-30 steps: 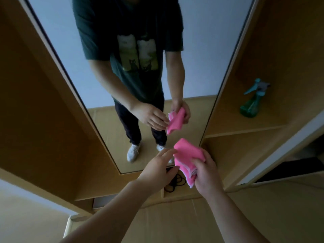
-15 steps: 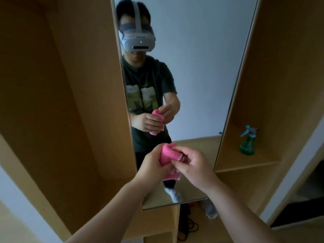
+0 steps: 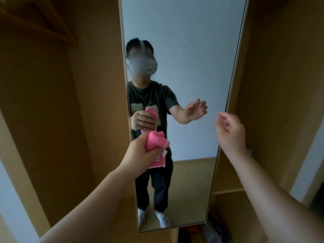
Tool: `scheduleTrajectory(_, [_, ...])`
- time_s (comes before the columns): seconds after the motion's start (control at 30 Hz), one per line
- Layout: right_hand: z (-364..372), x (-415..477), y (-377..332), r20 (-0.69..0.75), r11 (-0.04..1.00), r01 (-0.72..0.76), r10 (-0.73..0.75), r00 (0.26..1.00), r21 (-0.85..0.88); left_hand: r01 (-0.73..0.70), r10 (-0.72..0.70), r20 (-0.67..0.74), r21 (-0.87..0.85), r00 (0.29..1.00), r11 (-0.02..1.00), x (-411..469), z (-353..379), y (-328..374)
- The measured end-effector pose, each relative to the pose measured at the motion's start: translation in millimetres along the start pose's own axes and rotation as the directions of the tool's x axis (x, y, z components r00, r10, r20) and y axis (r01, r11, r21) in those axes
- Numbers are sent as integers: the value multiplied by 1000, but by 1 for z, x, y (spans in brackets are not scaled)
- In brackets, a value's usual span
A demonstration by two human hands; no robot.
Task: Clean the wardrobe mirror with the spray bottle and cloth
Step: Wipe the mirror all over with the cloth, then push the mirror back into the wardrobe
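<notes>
The tall wardrobe mirror (image 3: 192, 67) stands straight ahead between wooden panels. My left hand (image 3: 140, 153) is shut on a folded pink cloth (image 3: 157, 143), held in front of the mirror's lower left part. My right hand (image 3: 229, 132) is raised at the mirror's right edge, fingers apart, holding nothing. The spray bottle is hidden behind my right forearm. The mirror reflects me, the cloth and both hands.
Wooden wardrobe panels (image 3: 98, 102) flank the mirror. A shelf (image 3: 228, 191) sits in the open compartment at the right. Dark cables and items (image 3: 215, 232) lie on the floor below the mirror.
My right hand let go of the cloth and moved right and up. My left hand kept the cloth. The view tilted upward along the mirror.
</notes>
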State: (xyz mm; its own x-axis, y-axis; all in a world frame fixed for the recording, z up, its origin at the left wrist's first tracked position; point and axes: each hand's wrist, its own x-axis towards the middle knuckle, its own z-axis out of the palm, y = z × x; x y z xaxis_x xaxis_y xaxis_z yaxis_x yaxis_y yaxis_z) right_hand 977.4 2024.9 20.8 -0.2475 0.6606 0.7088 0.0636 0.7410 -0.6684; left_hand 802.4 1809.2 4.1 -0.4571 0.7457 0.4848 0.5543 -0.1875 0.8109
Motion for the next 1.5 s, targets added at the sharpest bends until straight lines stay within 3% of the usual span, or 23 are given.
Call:
scheduleTrajectory(0.07, [-12, 29, 17, -39, 997, -54, 52, 998, -49, 8, -8, -13, 3, 1000, 1000, 6, 4, 5])
scheduleTrajectory(0.3, [0, 80, 66, 115, 956, -295, 292, 949, 3, 14, -10, -67, 62, 998, 998, 20, 20, 9])
scheduleTrajectory(0.47, [10, 85, 77, 161, 932, -325, 300, 940, 160, 21, -10, -119, 91, 993, 996, 22, 15, 5])
scheduleTrajectory(0.83, [-11, 19, 41, -57, 990, -114, 118, 991, 81, -30, 29, -90, -4, 995, 1000, 33, -22, -13])
scheduleTrajectory(0.93, [-12, -5, 21, -112, 999, 32, -36, 993, -36, -35, 36, -63, 11, 997, 999, 35, -37, -19])
scheduleTrajectory(1.17, [10, -45, -9, -247, 962, 264, -274, 929, -76, -22, 22, -7, -46, 1000, 999, 38, -63, -28])
scheduleTrajectory(1.33, [36, -51, -23, -288, 881, 441, -473, 833, -169, 0, 0, -31, 5, 1000, 1000, 44, -79, -34])
scheduleTrajectory(1.5, [57, -58, -39, -283, 857, 472, -514, 810, -206, -18, 17, -33, -21, 999, 1000, 47, -84, -36])
